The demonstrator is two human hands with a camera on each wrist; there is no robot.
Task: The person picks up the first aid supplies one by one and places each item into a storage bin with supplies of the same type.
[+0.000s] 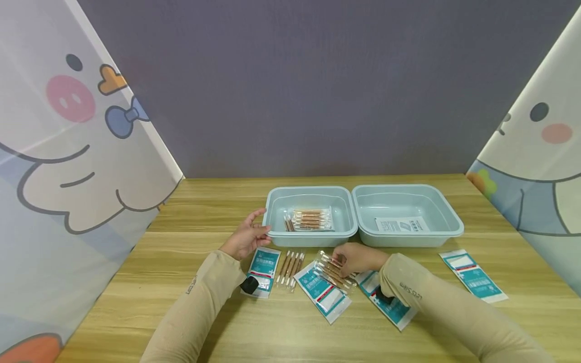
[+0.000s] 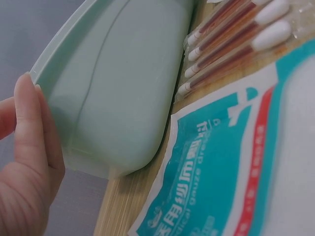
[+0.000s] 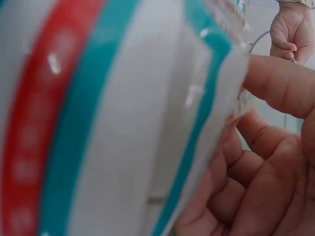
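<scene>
My left hand [image 1: 247, 238] is at the left end of the left light-blue plastic tub [image 1: 308, 241], its extended fingers touching the rim. In the left wrist view, the fingertips lie against the tub's edge. My right hand [image 1: 360, 258] pinches a clear packet of cotton swabs [image 1: 330, 272] in front of the tubs, thumb and fingers at its right side. That packet overlaps a teal-and-white gauze packet [image 1: 324, 295]. Another gauze packet [image 1: 390, 307] lies partly under the right wrist. In the right wrist view, a blurred gauze packet [image 3: 123, 123] hides much of the grip.
Swab packets [image 1: 312, 219] lie inside the left tub. The right tub [image 1: 404, 242] contains a white printed packet [image 1: 401, 224]. Another swab packet [image 1: 290, 269] lies beside a gauze packet [image 1: 265, 267] near the left wrist. One more gauze packet [image 1: 474, 276] sits at the right.
</scene>
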